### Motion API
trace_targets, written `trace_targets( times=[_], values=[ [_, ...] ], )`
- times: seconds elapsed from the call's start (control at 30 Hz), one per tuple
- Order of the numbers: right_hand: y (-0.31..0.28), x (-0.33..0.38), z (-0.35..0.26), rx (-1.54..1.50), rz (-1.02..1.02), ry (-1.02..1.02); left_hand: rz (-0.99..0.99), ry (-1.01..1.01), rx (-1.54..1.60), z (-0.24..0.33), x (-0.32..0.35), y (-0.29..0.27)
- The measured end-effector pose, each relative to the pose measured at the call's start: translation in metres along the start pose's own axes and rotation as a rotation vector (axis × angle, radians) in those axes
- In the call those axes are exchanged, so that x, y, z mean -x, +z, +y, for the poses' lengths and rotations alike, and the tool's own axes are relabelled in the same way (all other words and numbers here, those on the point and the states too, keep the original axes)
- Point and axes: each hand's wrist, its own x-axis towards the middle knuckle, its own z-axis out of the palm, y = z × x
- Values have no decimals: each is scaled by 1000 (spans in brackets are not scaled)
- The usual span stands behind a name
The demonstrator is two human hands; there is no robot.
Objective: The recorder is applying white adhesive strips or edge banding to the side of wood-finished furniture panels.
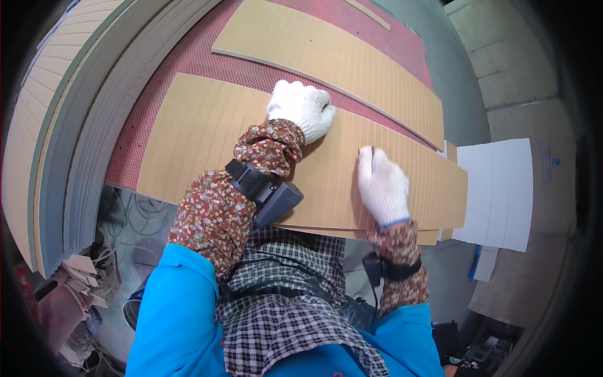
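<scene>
A long tan board (207,125) with fine lines across it lies in front of me, over another similar board whose edge shows at the near side. My left hand (300,108), in a white knitted glove, is curled into a fist at this board's far edge; whatever it may hold is hidden. Over the board's right half, my right hand (384,186) is closed too, gloved in white. A small dark bit shows at its fingertips, too small to name. Beyond both hands lies a second tan board (326,53), separated by a strip of red mesh surface.
Tall stacked panels (69,138) rise at the left. The work surface is covered in red mesh (188,56). White sheets (496,191) stick out past the boards' right end. Cables and scraps (81,276) lie on the floor at lower left. A thin strip (370,14) rests at the far edge.
</scene>
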Motion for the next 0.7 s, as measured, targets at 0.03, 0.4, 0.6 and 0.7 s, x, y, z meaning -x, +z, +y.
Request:
trace_targets(
  times=[0.03, 0.4, 0.6, 0.7],
  values=[
    [5, -19, 7, -32, 49, -12, -8, -3, -1, 1, 0, 0],
    [24, -97, 36, 119, 81, -70, 22, 15, 20, -2, 1, 4],
    [3, -6, -5, -102, 16, 116, 8, 7, 13, -2, 0, 5],
    [-6, 49, -25, -16, 74, 54, -13, 13, -18, -2, 0, 4]
  ],
)
